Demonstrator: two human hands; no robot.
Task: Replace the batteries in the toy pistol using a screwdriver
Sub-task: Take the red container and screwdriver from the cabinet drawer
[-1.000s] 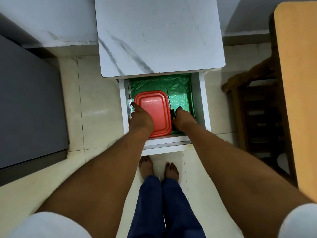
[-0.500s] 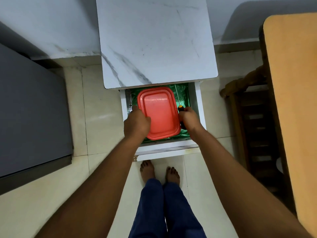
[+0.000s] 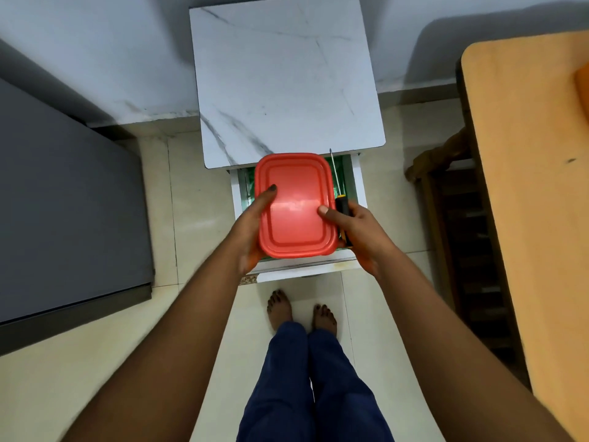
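Observation:
A red lidded plastic box (image 3: 294, 202) is held up above the open drawer (image 3: 357, 183), between both hands. My left hand (image 3: 255, 224) grips its left side with the thumb on the lid. My right hand (image 3: 357, 231) grips its right side, thumb on the lid, and also holds a screwdriver (image 3: 341, 205) with a black and yellow handle; its thin shaft points away from me. The toy pistol and batteries are not visible.
The drawer is lined with green plastic and belongs to a small white marble-topped cabinet (image 3: 283, 74). A dark grey unit (image 3: 63, 212) stands at the left, an orange-topped table (image 3: 526, 186) and a wooden chair (image 3: 446, 199) at the right. My bare feet (image 3: 299, 311) stand on tiled floor.
Both hands have lifted the red box out of the drawer and toward me. The right hand took up the screwdriver along with it.

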